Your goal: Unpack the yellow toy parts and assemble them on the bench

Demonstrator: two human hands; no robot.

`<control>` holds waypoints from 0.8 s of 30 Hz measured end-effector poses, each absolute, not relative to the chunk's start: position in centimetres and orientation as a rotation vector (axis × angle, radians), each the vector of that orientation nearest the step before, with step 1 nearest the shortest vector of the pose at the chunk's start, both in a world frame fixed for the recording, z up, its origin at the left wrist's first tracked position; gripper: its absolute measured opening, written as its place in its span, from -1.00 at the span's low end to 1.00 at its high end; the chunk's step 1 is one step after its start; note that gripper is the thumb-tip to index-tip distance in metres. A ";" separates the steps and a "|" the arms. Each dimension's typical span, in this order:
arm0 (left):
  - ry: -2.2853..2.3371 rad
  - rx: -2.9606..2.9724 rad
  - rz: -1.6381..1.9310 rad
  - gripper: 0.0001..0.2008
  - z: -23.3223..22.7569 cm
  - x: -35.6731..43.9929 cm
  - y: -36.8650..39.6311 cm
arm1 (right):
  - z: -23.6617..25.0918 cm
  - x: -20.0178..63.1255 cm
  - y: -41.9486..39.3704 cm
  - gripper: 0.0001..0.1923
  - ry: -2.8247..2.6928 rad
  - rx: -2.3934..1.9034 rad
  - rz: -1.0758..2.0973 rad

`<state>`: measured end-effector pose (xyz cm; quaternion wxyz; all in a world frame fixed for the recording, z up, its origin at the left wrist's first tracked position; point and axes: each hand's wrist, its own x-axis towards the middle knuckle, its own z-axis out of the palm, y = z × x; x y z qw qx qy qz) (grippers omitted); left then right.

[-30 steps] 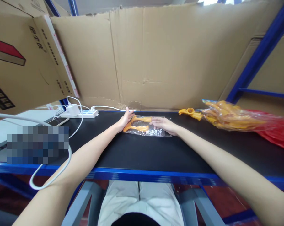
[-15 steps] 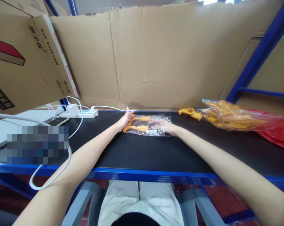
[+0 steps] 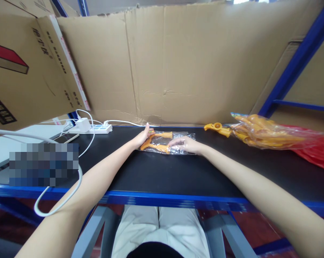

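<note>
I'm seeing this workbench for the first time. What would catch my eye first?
Both hands rest on a clear bag of orange plastic pieces at the middle of the black bench: the left hand at its left end, the right hand on top. At the right lies a bigger bag of orange parts, and a cardboard wall stands behind.

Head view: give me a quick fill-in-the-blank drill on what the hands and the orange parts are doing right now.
1. Both hands rest on a clear plastic bag that holds two ____ plastic pieces.
2. The left hand touches the bag's ____ end, the right hand the opposite one.
3. The bag lies flat on the ____ table top.
4. One loose orange piece lies to the ____ of the bag, beside a bigger bagful.

Missing words: orange; left; black; right
</note>
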<state>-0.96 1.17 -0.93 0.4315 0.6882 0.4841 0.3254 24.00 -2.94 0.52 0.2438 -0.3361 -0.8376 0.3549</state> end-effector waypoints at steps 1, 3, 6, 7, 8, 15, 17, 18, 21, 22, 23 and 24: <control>1.203 1.711 0.818 -0.21 -0.9 -0.9 1.1 | 0.5 24.0 -2.9 -0.79 -2.298 -0.910 0.959; 1.186 1.684 0.843 -0.21 -0.9 -0.9 1.0 | 0.5 23.9 -2.9 -0.79 -2.293 -0.918 0.944; 1.153 1.633 0.877 -0.19 -1.0 -1.0 1.1 | 0.3 23.7 -3.0 -0.80 -2.239 -0.982 0.910; 1.143 1.619 0.882 -0.20 -1.1 -1.0 1.2 | 0.3 23.6 -3.1 -0.81 -2.222 -1.004 0.892; 1.133 1.606 0.886 -0.20 -1.1 -1.0 1.3 | 0.2 23.5 -3.1 -0.81 -2.210 -1.019 0.875; 1.041 1.549 0.888 -0.16 -1.1 -0.5 0.9 | 0.4 23.1 -3.6 -0.82 -2.274 -0.966 0.784; 1.043 1.542 0.884 -0.15 -1.0 -0.3 0.6 | 0.5 23.1 -3.7 -0.83 -2.277 -0.971 0.792; 1.047 1.539 0.882 -0.15 -0.9 -0.2 0.5 | 0.6 23.0 -3.8 -0.84 -2.277 -0.976 0.807; 1.062 1.539 0.883 -0.15 -0.8 -0.1 0.4 | 0.6 23.0 -3.8 -0.85 -2.275 -0.988 0.838; 1.067 1.543 0.884 -0.15 -0.8 -0.1 0.4 | 0.6 23.0 -3.8 -0.86 -2.270 -0.995 0.842; 1.069 1.548 0.887 -0.15 -0.8 -0.1 0.4 | 0.6 23.0 -3.8 -0.86 -2.263 -1.008 0.850; 1.070 1.553 0.889 -0.15 -0.8 0.0 0.4 | 0.7 23.1 -3.8 -0.86 -2.252 -1.023 0.864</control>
